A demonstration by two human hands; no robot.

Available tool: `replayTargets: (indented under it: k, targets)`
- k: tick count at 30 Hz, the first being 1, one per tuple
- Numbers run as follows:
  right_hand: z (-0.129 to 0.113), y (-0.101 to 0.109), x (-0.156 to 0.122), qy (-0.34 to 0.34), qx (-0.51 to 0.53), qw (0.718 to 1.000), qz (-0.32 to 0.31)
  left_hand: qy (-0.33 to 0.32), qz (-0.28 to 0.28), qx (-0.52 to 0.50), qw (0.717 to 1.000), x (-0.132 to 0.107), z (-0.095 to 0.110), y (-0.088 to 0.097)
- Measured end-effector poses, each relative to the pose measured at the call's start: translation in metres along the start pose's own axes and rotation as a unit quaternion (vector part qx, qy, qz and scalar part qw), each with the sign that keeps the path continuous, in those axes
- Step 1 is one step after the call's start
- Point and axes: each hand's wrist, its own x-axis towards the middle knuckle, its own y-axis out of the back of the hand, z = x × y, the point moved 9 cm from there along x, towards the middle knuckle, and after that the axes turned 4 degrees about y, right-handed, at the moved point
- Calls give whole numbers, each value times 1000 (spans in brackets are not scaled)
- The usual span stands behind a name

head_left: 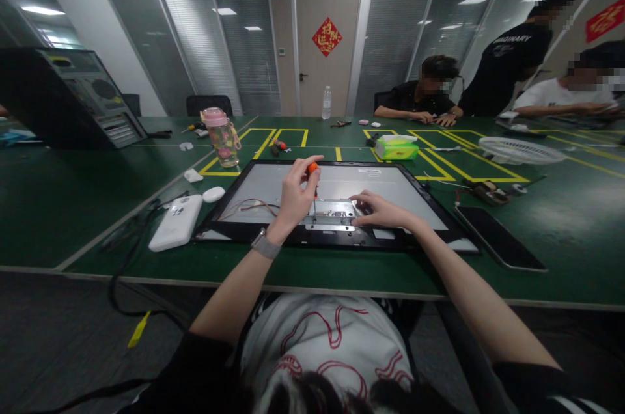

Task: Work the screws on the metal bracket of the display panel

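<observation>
My left hand (297, 193) is closed around the orange handle of a screwdriver (313, 168). The screwdriver stands upright, its tip down at a silver metal bracket (336, 209). That bracket lies along the near edge of a flat monitor panel (385, 189) with a black frame, resting face down or up, I cannot tell which. My right hand (374, 209) rests at the bracket's right end, thumb and fingers apart on either side of it, steadying contact there. A thin cable (251, 204) runs over the panel left of my left hand.
Left of the panel lie a white power bank (176, 222) and a white case (213, 194); behind stands a pink-lidded bottle (222, 137). A black phone (498, 237) lies right. Beyond are a green tissue pack (396, 148), a white racket-shaped item (520, 150) and a computer tower (73, 98). Several people are across the table.
</observation>
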Motion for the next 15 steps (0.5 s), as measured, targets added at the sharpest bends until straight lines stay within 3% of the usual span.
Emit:
replayTargets:
  k: [8, 13, 15]
  targets:
    - [-2, 4, -1, 9, 12, 1000, 19, -14, 31, 7, 999, 0, 3, 8]
    - [-36, 33, -3, 76, 84, 979, 168, -9, 133, -1, 991, 1, -2, 30]
    - [-56, 31, -1, 116, 82, 973, 180, 3, 171, -23, 985, 1, -7, 39]
